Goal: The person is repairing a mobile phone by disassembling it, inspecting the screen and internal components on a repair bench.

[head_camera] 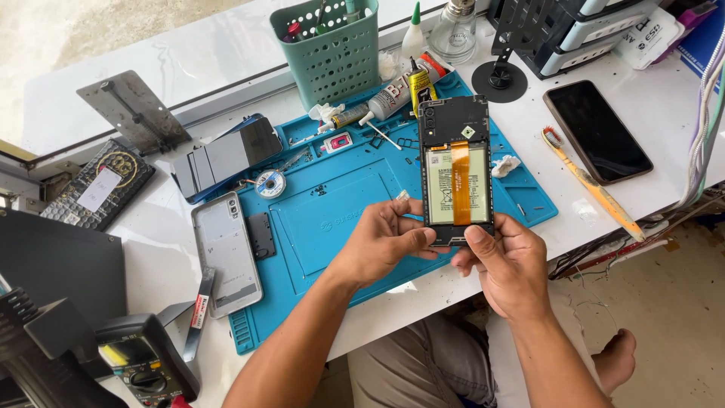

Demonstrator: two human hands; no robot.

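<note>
Opened phone [458, 168], back removed, battery and orange flex exposed, is held upright above the blue mat [332, 219] on the counter [664, 121]. Left hand [383, 242] grips its lower left edge, grip closed; right hand [504, 264] clamps the bottom right corner, thumb on top. Back cover [225, 253] lies left of the mat; second phone [596, 130] and toothbrush [593, 185] right.

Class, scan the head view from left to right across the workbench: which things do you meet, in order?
Multimeter → silver back cover → solder wick spool → left hand → opened phone → right hand → toothbrush → dark phone lying flat.
</note>
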